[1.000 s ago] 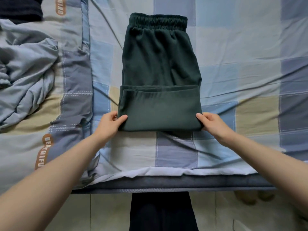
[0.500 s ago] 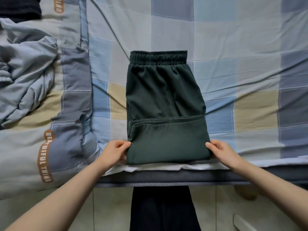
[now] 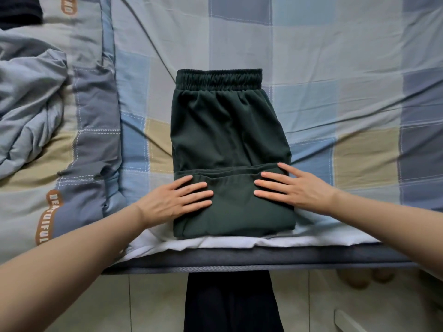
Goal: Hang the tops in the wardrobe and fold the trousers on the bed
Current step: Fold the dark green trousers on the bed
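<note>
Trousers (image 3: 230,152) centre frame on bed (image 3: 335,68), waistband toward top. My left hand (image 3: 175,202) and right hand (image 3: 294,188) flat, fingers spread, pressing folded lower part; I judge next fold goes upward.

Dark garment (image 3: 16,10) cut off at the top-left corner; blurred shapes (image 3: 354,280) under the bed edge.

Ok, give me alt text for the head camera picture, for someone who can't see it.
Both hands, left hand and right hand, press flat on dark green trousers partly folded at the near edge of a bed with a checked sheet; a rumpled grey duvet lies to the left.
</note>
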`<state>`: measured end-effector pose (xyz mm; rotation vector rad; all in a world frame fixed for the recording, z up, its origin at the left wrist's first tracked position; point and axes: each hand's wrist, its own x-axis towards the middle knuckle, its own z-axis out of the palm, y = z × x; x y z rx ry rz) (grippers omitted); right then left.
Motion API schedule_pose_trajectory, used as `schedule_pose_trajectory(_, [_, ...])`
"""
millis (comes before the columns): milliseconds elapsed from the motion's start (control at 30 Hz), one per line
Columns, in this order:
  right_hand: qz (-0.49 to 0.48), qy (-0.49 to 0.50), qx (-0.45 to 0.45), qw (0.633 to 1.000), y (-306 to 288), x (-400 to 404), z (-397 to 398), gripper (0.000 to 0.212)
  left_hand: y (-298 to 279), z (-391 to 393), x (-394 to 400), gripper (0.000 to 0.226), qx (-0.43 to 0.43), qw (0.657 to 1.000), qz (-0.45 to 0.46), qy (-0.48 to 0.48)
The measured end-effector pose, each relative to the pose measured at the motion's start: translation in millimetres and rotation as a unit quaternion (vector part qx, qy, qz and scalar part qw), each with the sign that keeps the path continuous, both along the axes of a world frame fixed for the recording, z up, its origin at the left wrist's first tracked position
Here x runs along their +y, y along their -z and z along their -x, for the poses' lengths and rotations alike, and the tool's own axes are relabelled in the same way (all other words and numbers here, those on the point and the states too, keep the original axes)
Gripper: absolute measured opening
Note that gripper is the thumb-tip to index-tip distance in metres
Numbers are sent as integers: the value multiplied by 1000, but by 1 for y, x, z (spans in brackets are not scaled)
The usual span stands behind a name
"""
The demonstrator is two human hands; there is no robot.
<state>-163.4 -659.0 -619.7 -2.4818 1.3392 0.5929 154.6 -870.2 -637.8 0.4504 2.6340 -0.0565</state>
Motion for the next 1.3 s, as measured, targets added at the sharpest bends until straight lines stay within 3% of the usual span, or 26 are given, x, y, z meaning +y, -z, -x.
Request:
schedule_pose_trajectory(233, [-43, 86, -122, 988, 3, -4, 15, 56, -8, -4, -5, 66, -29, 992, -60, -104])
schedule_pose_trajectory(333, [-137, 195, -232, 943, -4, -3, 10, 70, -21, 0, -4, 77, -80, 968, -168, -166])
schedule_pose_trajectory(367, [-192, 276, -291, 896, -10, -5, 7, 68, -26, 3, -5, 80, -129, 929, -256, -236])
schedule_pose_trajectory(400, [-234, 367, -355, 827, -18, -9, 5, 62, -31, 9, -9, 77, -183, 858, -358, -320])
schedule_pose_trajectory(433, [-253, 458, -416, 743, -26, -15, 7, 53, -36, 17, -16, 65, -217, 764, -456, -401])
schedule_pose_trajectory(467, [-246, 537, -473, 654, -34, -20, 11, 41, -41, 25, -27, 48, -213, 654, -544, -481])
schedule_pose_trajectory(533, [-199, 654, -536, 496, -41, -29, 25, 18, -47, 40, -51, 29, -158, 430, -625, -633])
schedule_pose_trajectory(567, [-194, 684, -559, 427, -42, -33, 33, 16, -48, 47, -62, 26, -110, 342, -636, -683])
schedule_pose_trajectory(600, [-198, 695, -584, 370, -42, -40, 39, 20, -48, 55, -72, 21, -47, 299, -624, -721])
schedule_pose_trajectory(667, [-177, 715, -604, 304, -38, -58, 43, 30, -42, 76, -81, 17, 49, 299, -556, -773])
schedule_pose_trajectory(733, [-130, 765, -557, 296, -26, -79, 37, 42, -34, 98, -75, 32, 61, 327, -495, -802])
schedule_pose_trajectory(833, [-51, 819, -466, 332, -4, -107, 23, 52, -24, 123, -60, 52, 100, 381, -392, -831])
schedule_pose_trajectory(900, [2, 831, -412, 373, 1, -117, 17, 48, -24, 130, -57, 42, 156, 428, -307, -836])
schedule_pose_trajectory(967, [79, 815, -369, 440, -3, -119, 19, 31, -29, 129, -55, 25, 235, 480, -256, -805])
schedule_pose_trajectory(1033, [161, 764, -401, 480, -11, -119, 24, 17, -36, 122, -53, 23, 332, 485, -258, -767])
schedule_pose_trajectory(1100, [214, 711, -438, 506, -19, -119, 29, 10, -40, 113, -52, 25, 389, 457, -265, -754])
schedule_pose_trajectory(1167, [210, 702, -424, 532, -17, -121, 29, 10, -31, 104, -49, 31, 346, 453, -250, -782])
schedule_pose_trajectory(1233, [145, 737, -363, 551, -3, -119, 26, 15, -17, 97, -43, 39, 227, 460, -224, -829])
schedule_pose_trajectory(1300, [55, 788, -294, 539, 13, -114, 22, 30, -6, 92, -36, 42, 157, 459, -208, -849])
